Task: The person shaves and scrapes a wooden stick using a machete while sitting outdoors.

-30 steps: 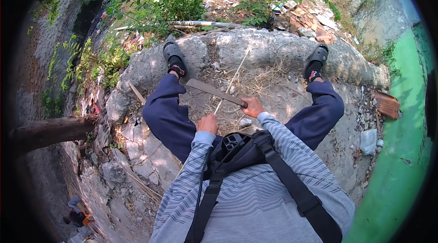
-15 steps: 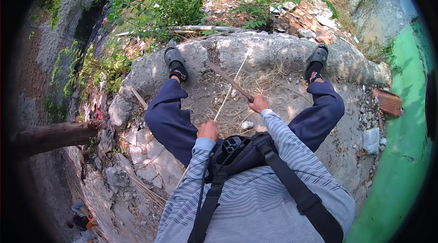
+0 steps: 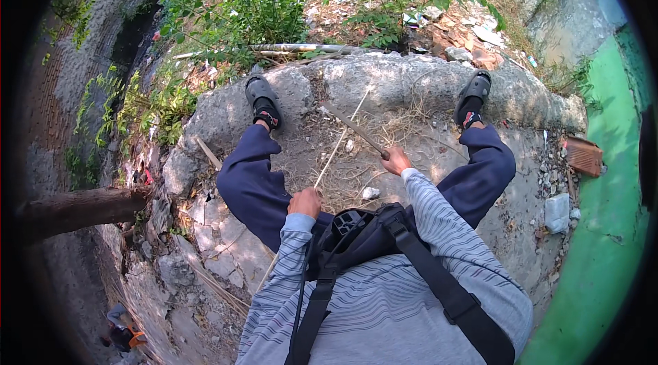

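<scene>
My left hand [image 3: 305, 203] is closed around a thin pale strip [image 3: 334, 155], which looks like split bamboo or cane. The strip runs forward from my fist to the rough concrete, and another length shows behind my left forearm. In my right hand [image 3: 396, 161] is the handle of a long knife [image 3: 356, 130], its dull brown blade slanting forward and left. The blade crosses the strip near its far end; whether they touch I cannot tell. Pale curled shavings [image 3: 404, 125] lie scattered between my feet.
My shoes rest against a raised concrete edge [image 3: 363, 80], with leafy plants [image 3: 267, 8] and litter beyond. On the left are a log [image 3: 82, 211] and more strips [image 3: 212, 283]. A green wall [image 3: 596, 228], a brown block [image 3: 584, 156] and a clear plastic container [image 3: 556, 213] are right.
My right hand and the knife have shifted slightly right and nearer to me. My left hand has drawn a little back and left, with the strip moving along.
</scene>
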`<action>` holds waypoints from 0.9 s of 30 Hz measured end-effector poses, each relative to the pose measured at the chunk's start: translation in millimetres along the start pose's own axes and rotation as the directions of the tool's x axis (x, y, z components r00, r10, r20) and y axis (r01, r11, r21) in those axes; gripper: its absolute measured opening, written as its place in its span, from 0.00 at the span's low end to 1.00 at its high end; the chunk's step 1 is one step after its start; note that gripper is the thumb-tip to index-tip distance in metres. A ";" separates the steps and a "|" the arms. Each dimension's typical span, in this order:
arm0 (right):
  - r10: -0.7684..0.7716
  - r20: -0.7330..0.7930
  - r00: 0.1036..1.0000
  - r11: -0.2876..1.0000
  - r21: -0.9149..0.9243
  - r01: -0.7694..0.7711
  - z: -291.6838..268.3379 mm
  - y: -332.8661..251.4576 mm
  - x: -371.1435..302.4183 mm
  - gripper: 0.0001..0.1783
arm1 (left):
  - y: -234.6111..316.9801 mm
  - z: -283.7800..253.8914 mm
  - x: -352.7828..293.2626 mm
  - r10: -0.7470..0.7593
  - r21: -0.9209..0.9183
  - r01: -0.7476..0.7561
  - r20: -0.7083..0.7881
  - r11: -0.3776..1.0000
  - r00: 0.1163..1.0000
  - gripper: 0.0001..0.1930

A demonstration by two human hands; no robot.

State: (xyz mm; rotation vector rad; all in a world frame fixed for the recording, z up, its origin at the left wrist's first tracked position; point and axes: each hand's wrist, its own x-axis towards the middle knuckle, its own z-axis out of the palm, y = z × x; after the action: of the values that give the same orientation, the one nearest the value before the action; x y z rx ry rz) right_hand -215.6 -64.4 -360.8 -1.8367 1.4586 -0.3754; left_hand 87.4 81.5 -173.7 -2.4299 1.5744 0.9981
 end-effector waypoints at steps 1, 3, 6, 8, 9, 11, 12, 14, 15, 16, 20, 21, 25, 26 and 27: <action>-0.005 0.004 1.000 1.000 -0.002 0.005 -0.8 -3.6 -2.7 0.11 | -3.7 -0.5 2.3 -0.005 -0.004 0.005 -0.002 1.000 1.000 0.20; -0.119 0.134 0.984 0.991 0.076 0.110 -2.5 -21.2 -12.3 0.09 | -9.5 -3.0 4.0 0.024 -0.015 -0.023 0.006 1.000 1.000 0.20; -0.261 0.116 0.958 0.965 0.055 0.256 4.4 -49.0 -14.5 0.12 | -13.1 0.1 4.4 0.053 -0.062 -0.053 -0.006 0.997 0.999 0.21; -0.326 0.074 0.943 0.945 0.023 0.325 7.9 -66.9 -16.3 0.20 | -11.5 1.9 3.2 0.061 -0.070 -0.062 -0.013 0.996 0.998 0.20; -0.320 0.073 0.944 0.947 0.020 0.320 7.3 -69.3 -16.9 0.20 | -5.9 2.5 0.7 0.048 -0.086 -0.053 -0.065 0.995 0.997 0.19; -0.249 0.131 0.959 0.968 0.037 0.247 3.1 -75.7 -16.7 0.21 | 2.0 1.5 -3.7 0.029 -0.105 -0.041 -0.114 0.994 0.993 0.18; -0.225 0.167 0.960 0.974 0.036 0.222 -0.2 -79.7 -17.6 0.25 | 5.2 -0.3 -4.6 0.036 -0.119 -0.053 -0.136 0.992 0.990 0.16; -0.230 0.185 0.955 0.973 0.050 0.224 -5.5 -85.5 -18.7 0.25 | 9.2 2.2 -1.3 0.042 -0.134 -0.063 -0.155 0.989 0.987 0.15; -0.236 0.199 0.951 0.972 0.065 0.227 -7.0 -87.4 -20.5 0.25 | 9.3 7.9 4.0 0.056 -0.152 -0.079 -0.150 0.985 0.987 0.14; -0.234 0.203 0.951 0.972 0.064 0.225 -8.0 -89.3 -23.3 0.25 | 9.9 13.9 9.0 0.069 -0.171 -0.094 -0.146 0.981 0.987 0.14; -0.242 0.245 0.939 0.970 0.077 0.230 0.2 -99.9 -31.2 0.24 | 0.9 47.0 26.9 0.082 -0.158 -0.112 -0.185 0.981 0.979 0.16; -0.198 0.256 0.946 0.980 0.077 0.184 3.5 -98.9 -33.3 0.22 | 1.0 48.0 26.6 0.083 -0.158 -0.112 -0.180 0.981 0.980 0.16; -0.199 0.214 0.956 0.978 0.111 0.179 15.2 -90.6 -33.5 0.16 | 0.8 48.8 26.9 0.117 -0.314 -0.134 -0.074 0.940 0.990 0.18; -0.166 0.229 0.959 0.983 0.118 0.142 15.8 -91.8 -31.5 0.14 | -1.1 52.4 28.1 0.119 -0.304 -0.141 -0.092 0.942 0.989 0.18; -0.132 0.244 0.961 0.987 0.125 0.104 16.8 -93.1 -30.1 0.12 | -4.9 54.8 30.5 0.115 -0.308 -0.139 -0.094 0.941 0.989 0.18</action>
State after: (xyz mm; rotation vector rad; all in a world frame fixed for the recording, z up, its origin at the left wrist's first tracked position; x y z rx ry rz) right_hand -148.3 -23.7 -300.3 -1.8135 1.1379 -0.2643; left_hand 73.3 81.5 -235.0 -2.6225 1.7344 1.2855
